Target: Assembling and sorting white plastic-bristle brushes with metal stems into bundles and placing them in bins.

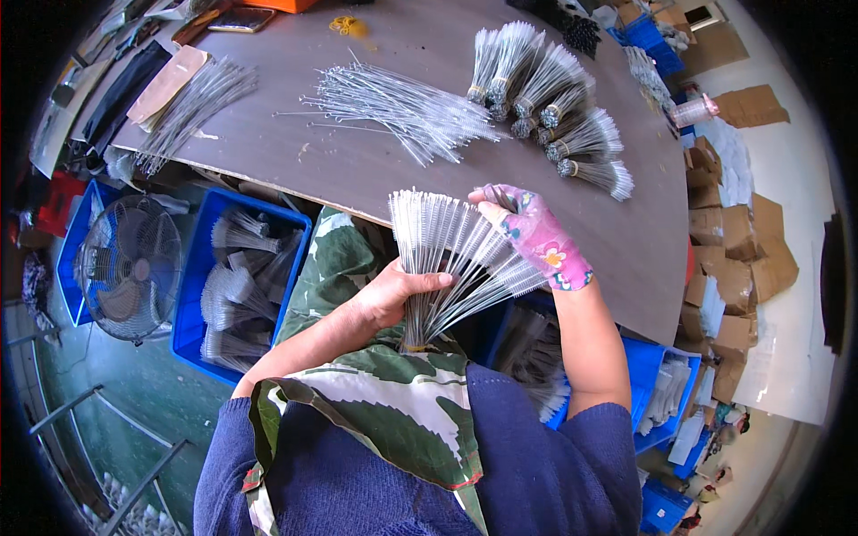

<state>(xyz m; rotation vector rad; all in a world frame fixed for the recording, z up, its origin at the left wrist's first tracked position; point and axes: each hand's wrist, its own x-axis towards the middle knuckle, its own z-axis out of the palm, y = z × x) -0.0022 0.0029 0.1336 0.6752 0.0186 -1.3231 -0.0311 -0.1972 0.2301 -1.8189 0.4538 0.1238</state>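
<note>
1. Left hand [393, 295], bare, is closed around the fanned wire brushes [447, 259] near their stems, just off the table [357, 170] near edge.
2. Right hand [536, 237], in a floral glove, pinches the fan's upper tips, wrist bent.

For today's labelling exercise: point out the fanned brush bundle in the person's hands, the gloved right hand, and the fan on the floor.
Brush bundle [447, 259], head view, on the fanned wire stems.
Right hand [536, 237], head view, on the glove's back.
Fan [131, 266], head view, on the grille's centre.
</note>
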